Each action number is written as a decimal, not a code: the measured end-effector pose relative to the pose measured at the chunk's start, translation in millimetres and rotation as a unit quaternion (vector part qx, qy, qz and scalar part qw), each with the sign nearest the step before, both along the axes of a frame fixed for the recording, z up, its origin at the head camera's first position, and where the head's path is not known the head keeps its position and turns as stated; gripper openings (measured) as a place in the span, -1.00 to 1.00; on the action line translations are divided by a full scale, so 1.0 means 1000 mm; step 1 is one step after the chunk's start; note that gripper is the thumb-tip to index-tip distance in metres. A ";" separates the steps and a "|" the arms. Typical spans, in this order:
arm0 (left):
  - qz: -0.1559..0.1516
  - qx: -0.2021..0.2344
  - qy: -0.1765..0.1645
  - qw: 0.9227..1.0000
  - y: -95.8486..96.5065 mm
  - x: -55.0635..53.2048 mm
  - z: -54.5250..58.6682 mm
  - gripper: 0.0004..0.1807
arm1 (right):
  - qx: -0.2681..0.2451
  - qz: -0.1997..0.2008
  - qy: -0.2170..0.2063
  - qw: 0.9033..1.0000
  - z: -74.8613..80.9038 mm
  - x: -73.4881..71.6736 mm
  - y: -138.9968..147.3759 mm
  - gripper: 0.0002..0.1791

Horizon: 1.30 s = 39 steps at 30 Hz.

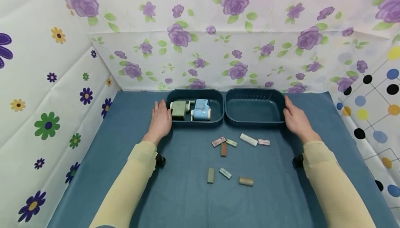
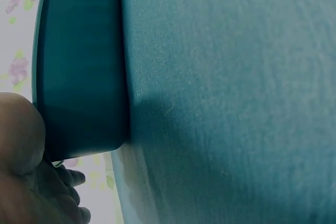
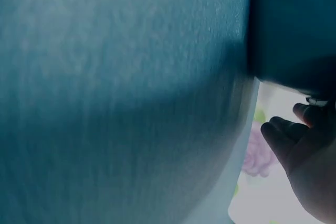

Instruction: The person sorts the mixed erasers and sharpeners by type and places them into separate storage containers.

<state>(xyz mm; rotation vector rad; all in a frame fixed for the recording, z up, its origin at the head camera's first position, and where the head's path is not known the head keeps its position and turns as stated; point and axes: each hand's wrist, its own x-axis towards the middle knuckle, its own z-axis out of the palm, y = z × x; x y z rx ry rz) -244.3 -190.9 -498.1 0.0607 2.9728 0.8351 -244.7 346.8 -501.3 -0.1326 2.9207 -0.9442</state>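
Note:
Two dark teal trays stand side by side against the back of the table. My left hand (image 1: 160,119) rests against the outer left end of the left tray (image 1: 197,122), its fingers fairly straight. At the outer right end of the right tray (image 1: 254,108), my right hand (image 1: 296,119) touches the wall with extended fingers. Inside the left tray sit a green boxy object (image 1: 179,110) and a light-blue one (image 1: 201,110), both with white knobs. Nothing shows inside the right tray. Both wrist views show the fingers at the tray ends, partly cut off.
Several small block-like pieces lie on the blue cloth (image 1: 187,200), including a white one (image 1: 248,139), a reddish-brown one (image 1: 223,149), a grey-green one (image 1: 210,175) and a tan one (image 1: 246,181). A floral sheet (image 1: 212,61) hangs directly behind the trays.

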 end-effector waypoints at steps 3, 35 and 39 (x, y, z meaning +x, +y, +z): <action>-0.004 0.005 -0.002 1.000 -0.004 0.000 -0.001 -0.32 | 0.019 0.011 -0.006 1.000 0.002 -0.001 -0.001 -0.32; -0.254 0.039 0.087 0.963 0.058 0.134 0.021 -0.49 | 0.077 -0.016 -0.020 0.997 0.010 -0.001 -0.011 -0.31; -0.296 0.021 0.087 0.951 0.068 0.139 0.021 -0.50 | 0.077 -0.018 -0.020 0.997 0.007 0.000 -0.010 -0.31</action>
